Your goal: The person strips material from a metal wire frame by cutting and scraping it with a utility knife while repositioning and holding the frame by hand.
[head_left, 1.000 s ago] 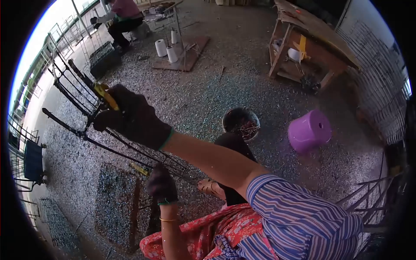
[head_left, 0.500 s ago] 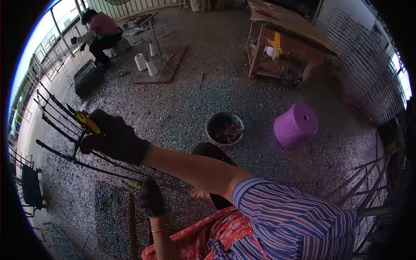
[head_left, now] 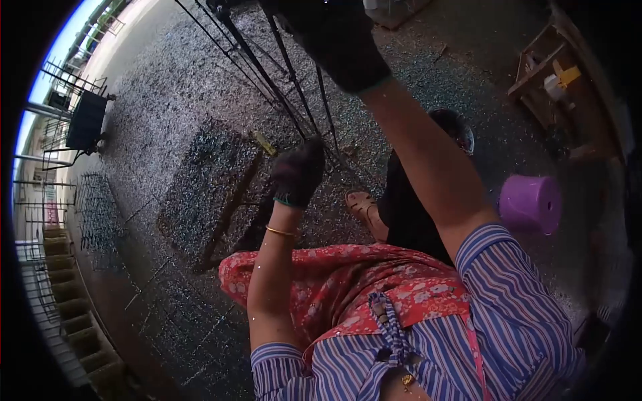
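Note:
My left hand (head_left: 298, 172), in a dark glove, is closed around the lower end of a black rack of thin rods (head_left: 277, 87). A yellow piece (head_left: 264, 143), perhaps part of a tool, sticks out beside the fingers; its kind is unclear. The rack slants up and away to the top edge of the view. There my right hand (head_left: 334, 43), also in a dark glove, is close to the upper rods. Its fingers are cut off by the frame, so its grip is hidden.
Small shiny flakes cover the floor (head_left: 160, 100). A dark flat board (head_left: 200, 184) lies left of my knees. On the right are a bowl (head_left: 468, 137), partly behind my arm, an upturned purple bucket (head_left: 531, 204) and a wooden table (head_left: 525, 83). A wheeled dark bin (head_left: 87, 120) stands far left.
The view has tilted down and swung left, so the other person has left it. My right hand has shifted to the top edge; its yellow tool no longer shows. My left hand still grips the rack.

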